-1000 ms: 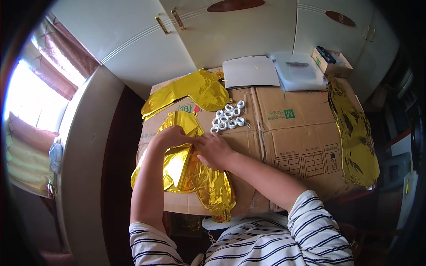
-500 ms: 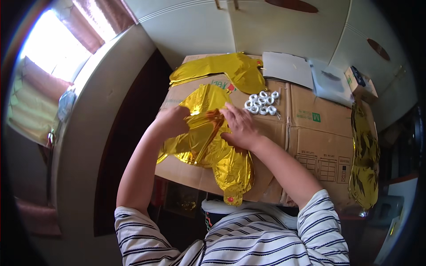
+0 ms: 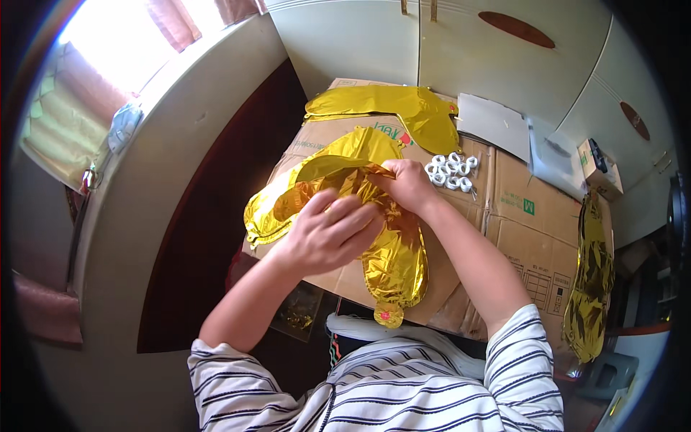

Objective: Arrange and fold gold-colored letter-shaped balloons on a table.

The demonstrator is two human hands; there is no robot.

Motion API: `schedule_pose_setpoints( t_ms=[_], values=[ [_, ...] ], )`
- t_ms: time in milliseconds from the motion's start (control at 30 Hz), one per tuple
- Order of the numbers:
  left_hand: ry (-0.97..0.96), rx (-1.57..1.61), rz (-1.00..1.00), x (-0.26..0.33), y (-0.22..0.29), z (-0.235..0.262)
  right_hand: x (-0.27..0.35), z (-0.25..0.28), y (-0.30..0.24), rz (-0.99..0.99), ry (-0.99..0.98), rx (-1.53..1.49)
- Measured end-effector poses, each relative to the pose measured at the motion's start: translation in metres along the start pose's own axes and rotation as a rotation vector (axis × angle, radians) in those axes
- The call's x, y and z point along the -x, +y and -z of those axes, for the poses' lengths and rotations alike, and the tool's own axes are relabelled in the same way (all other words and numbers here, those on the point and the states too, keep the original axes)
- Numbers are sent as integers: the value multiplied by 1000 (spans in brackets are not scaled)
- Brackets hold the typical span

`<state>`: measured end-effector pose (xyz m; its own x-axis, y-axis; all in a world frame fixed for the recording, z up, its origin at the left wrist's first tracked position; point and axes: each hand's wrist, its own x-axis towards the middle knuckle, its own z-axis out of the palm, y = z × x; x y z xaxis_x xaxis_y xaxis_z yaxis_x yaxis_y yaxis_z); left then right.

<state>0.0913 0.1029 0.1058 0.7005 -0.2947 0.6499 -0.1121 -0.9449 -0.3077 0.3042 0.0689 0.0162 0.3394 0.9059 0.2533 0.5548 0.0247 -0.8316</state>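
Observation:
A crumpled gold foil balloon (image 3: 394,263) lies under my hands, its upper part raised and folded open into a hollow with orange-brown reflections. My right hand (image 3: 412,189) pinches the foil at the right side of this fold. In front of the hollow is my left hand (image 3: 325,234), its fingers curled inward; what they hold, if anything, is hidden. A rounded tab with a red spot ends the balloon's near part, at the cardboard's front edge.
Flat gold balloons (image 3: 392,101) lie at the back of the cardboard (image 3: 461,277), and more gold foil (image 3: 589,288) at the right. White ribbon rolls (image 3: 451,171), a pale sheet (image 3: 497,126), a clear plastic bag (image 3: 553,158) and a small box (image 3: 601,169) are right of my hands.
My left hand has moved right and nearer to me, off the foil's left side. My right hand has turned and now pinches the fold. The foil has been opened wider. The view has shifted.

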Motion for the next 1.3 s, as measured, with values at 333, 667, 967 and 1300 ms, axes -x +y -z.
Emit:
schedule_pose_setpoints(
  t_ms=[333,667,967,1300],
  values=[
    [-276,347,1142,120,-6,-18,-8,-9,-13,-139,-12,83],
    [-396,667,1316,116,-41,-24,50,-42,-47,789,255,530],
    [-498,551,1131,97,-67,-18,64,-77,-24,687,-172,519],
    [-601,524,1167,104,-71,-13,49,-82,-36,568,-253,521]
  ],
)
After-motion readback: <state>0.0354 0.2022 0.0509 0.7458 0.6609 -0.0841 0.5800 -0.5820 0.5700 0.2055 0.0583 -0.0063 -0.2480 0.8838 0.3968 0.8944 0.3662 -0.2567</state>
